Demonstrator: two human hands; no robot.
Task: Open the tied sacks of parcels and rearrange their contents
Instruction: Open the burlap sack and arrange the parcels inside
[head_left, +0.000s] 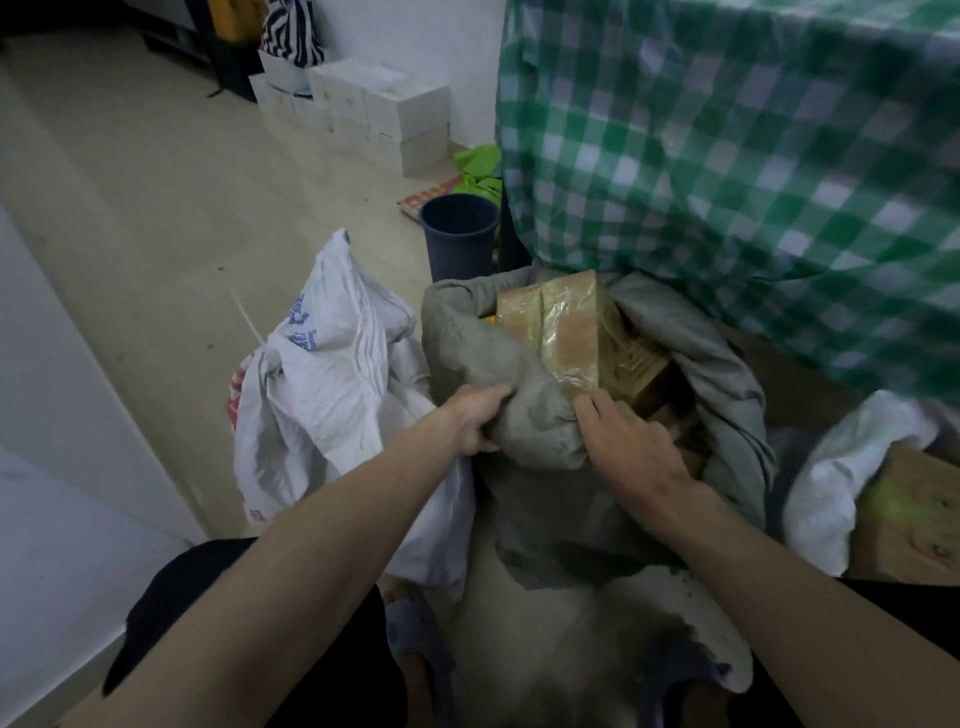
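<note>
The left hand (475, 418) grips the rolled-down rim of the grey sack (488, 358), fingers curled over the fold and thumb underneath. The right hand (623, 439) is just beside it on the same bunched fold, fingers curled down into the cloth at the sack's mouth, touching the near edge of the parcels. Both bare forearms reach in from the bottom of the view.

The grey sack stands open on the floor directly in front of the person, its mouth turned outward all round. Inside it, a tape-wrapped cardboard parcel (558, 322) lies tilted at the top, with a printed brown box (641, 366) just beside it to the right and lower; more parcels sit beneath, too shadowed to make out.

Touching the sack's left side is a crumpled white woven sack (322, 384) with blue print. At the right edge another white sack (841, 467) is pulled partly off a cardboard box (919, 514).

Behind the grey sack stands a dark blue bin (457, 236), and a green-and-white checked cloth (727, 156) hangs down at the right. Farther off, stacked white boxes (363, 111) stand on the pale floor (130, 182) against the wall.
</note>
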